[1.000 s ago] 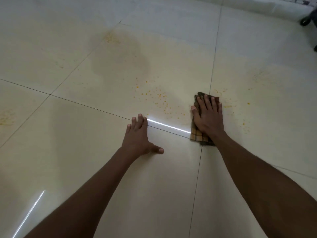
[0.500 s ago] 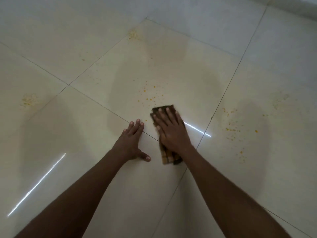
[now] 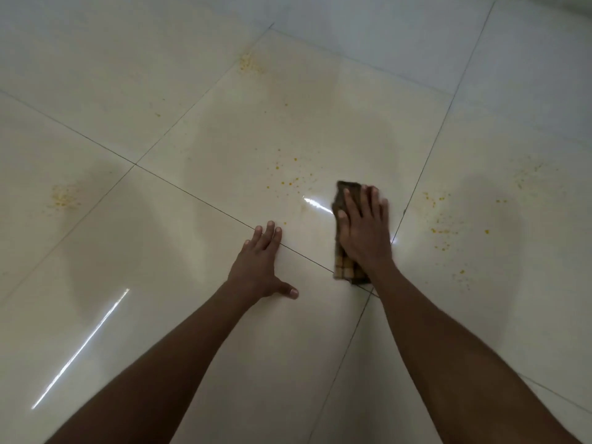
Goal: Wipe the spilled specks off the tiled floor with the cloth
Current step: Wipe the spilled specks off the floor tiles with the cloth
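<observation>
The tiled floor (image 3: pixel 179 315) fills the whole view, pale and glossy, its thin dark grout lines crossing just beside the hands, and its shine makes the yellow specks easy to pick out. Both forearms reach forward and down from the bottom edge, which suggests the person is crouched or kneeling and needs support as well as reach. The left hand (image 3: pixel 259 267) lies flat and empty on the tile, fingers together and thumb spread wide, near the grout line; it looks placed as a prop to carry body weight while the other arm works. The right hand (image 3: pixel 363 233) is spread palm-down on the cloth (image 3: pixel 344 272), not gripping it but pinning it flat against the floor, so that pressure goes through the whole palm and the fabric drags rather than bunches. The folded checked cloth shows past the fingertips and behind the wrist, lying across the tile close to the grout junction. The two hands are apart, the left one nearer the body. Specks remain in several patches: a scatter (image 3: pixel 288 182) just left of the cloth, another cluster (image 3: pixel 442 230) to its right, and fainter patches at far left (image 3: pixel 64 197) and far top (image 3: pixel 250 64), so the wiping appears far from finished.
</observation>
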